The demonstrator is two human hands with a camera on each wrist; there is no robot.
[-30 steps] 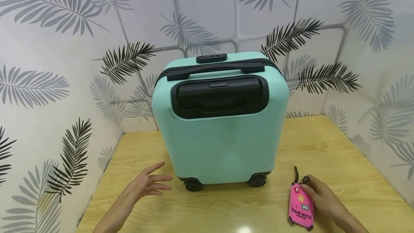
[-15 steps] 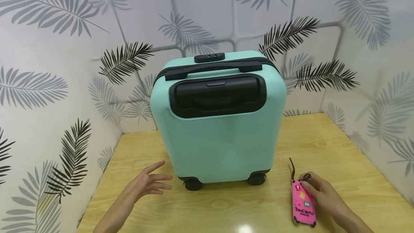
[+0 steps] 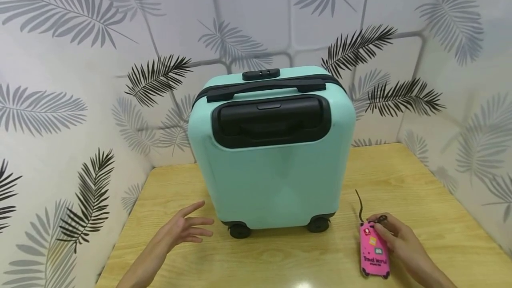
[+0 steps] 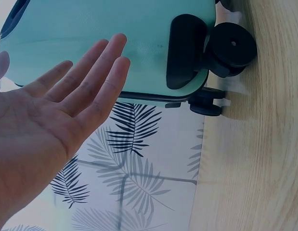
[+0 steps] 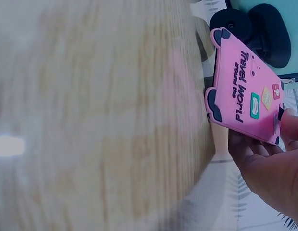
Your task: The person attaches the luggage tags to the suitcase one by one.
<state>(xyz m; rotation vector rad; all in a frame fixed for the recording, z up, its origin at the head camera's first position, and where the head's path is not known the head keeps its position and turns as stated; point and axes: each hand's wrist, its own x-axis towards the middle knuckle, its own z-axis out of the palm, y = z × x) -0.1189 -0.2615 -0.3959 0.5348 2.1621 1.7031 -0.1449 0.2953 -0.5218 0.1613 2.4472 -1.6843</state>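
Right of the suitcase (image 3: 276,181), over the bench (image 3: 256,261), I see the fingers of the right hand (image 3: 400,241) pinch the tag (image 3: 374,252) at its top; weak pressure could let it pivot. Left hand (image 3: 184,230): fingers spread.

Suitcase (image 3: 276,186) blocks middle of surface (image 3: 272,257); passable lane in front and on its right; patterned wall (image 3: 252,17) closes off back.

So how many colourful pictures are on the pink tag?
3 on the pink tag: a green picture nearest the writing, a red picture farthest, a yellow picture between. Its back is hidden.
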